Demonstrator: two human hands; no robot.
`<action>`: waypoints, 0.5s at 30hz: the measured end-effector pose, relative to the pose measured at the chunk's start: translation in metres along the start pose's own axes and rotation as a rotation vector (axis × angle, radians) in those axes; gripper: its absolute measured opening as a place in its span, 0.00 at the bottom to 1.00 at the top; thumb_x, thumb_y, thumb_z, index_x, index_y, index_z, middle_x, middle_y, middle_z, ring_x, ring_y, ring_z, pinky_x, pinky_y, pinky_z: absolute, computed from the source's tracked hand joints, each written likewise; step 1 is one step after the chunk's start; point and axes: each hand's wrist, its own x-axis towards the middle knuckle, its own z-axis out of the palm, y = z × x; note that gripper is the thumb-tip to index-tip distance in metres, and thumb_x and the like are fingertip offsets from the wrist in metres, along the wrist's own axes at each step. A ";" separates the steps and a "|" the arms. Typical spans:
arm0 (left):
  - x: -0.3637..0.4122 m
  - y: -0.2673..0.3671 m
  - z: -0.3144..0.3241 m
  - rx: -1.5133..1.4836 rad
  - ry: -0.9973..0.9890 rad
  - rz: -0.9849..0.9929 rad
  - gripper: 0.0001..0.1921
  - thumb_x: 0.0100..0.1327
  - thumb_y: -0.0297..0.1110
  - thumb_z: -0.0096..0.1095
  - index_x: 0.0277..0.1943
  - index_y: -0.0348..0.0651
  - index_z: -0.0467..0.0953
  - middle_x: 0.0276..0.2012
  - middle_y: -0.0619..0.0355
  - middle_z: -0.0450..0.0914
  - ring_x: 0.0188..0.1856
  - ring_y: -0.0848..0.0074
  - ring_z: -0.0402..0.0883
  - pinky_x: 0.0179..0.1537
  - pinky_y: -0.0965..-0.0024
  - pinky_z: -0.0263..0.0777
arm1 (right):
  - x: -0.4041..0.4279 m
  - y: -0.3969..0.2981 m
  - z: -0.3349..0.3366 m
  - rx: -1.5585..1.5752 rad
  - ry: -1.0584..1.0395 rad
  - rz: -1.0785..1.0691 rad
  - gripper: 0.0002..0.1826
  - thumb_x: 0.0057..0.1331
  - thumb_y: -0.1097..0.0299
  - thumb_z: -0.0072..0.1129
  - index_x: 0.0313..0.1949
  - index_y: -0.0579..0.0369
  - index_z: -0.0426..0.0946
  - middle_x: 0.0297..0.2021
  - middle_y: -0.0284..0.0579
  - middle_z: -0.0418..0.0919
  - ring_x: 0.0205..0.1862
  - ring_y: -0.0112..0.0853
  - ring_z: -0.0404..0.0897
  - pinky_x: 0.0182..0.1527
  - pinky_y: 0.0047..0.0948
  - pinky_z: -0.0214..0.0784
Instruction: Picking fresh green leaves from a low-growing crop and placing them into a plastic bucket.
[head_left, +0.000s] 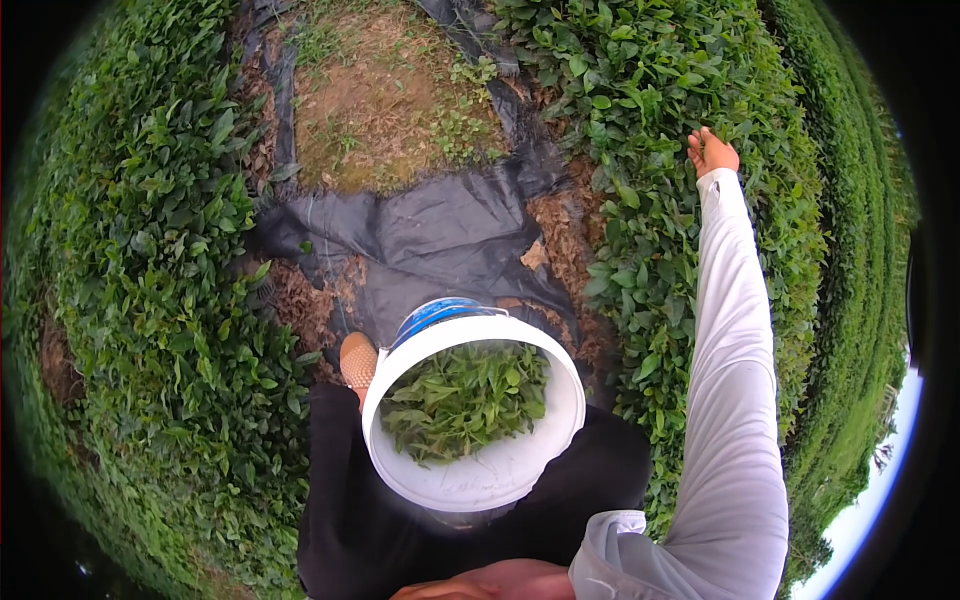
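My right hand (712, 152) reaches out over the clipped tea bushes (652, 90) on the right, its fingers curled among the top leaves. What lies between the fingertips is too small to tell. A white plastic bucket (480, 487) with a blue patch outside and a wire handle stands tilted between my legs, its mouth towards me. Picked green leaves (469, 397) fill part of it. My left hand is out of view; on that side the bucket's rim is near my knee.
Another row of bushes (165, 225) runs along the left. Black ground-cover sheeting (450, 225) lies creased ahead of the bucket, with bare soil and weeds (375, 105) beyond. Dry brown leaf litter (300, 300) borders the sheet. A tan shoe (358, 361) is beside the bucket.
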 end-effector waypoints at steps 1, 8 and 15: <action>-0.001 0.001 0.002 -0.005 -0.002 0.003 0.06 0.55 0.29 0.58 0.35 0.37 0.75 0.30 0.52 0.77 0.34 0.66 0.77 0.39 0.68 0.71 | -0.007 0.005 -0.005 0.283 -0.068 0.157 0.09 0.60 0.72 0.52 0.40 0.61 0.69 0.31 0.41 0.77 0.24 0.23 0.75 0.24 0.20 0.68; -0.003 0.014 0.015 0.232 0.042 0.007 0.07 0.52 0.25 0.58 0.36 0.38 0.75 0.32 0.49 0.76 0.36 0.63 0.77 0.39 0.69 0.71 | -0.289 0.065 -0.053 0.005 -0.878 0.640 0.09 0.60 0.68 0.53 0.39 0.55 0.69 0.32 0.41 0.75 0.21 0.22 0.72 0.23 0.21 0.70; -0.006 0.005 0.036 0.290 0.214 -0.071 0.07 0.59 0.26 0.50 0.37 0.31 0.72 0.31 0.51 0.75 0.33 0.72 0.76 0.38 0.73 0.69 | -0.302 0.097 -0.184 0.197 -0.658 0.606 0.11 0.59 0.68 0.53 0.42 0.51 0.69 0.40 0.41 0.74 0.24 0.24 0.71 0.25 0.26 0.72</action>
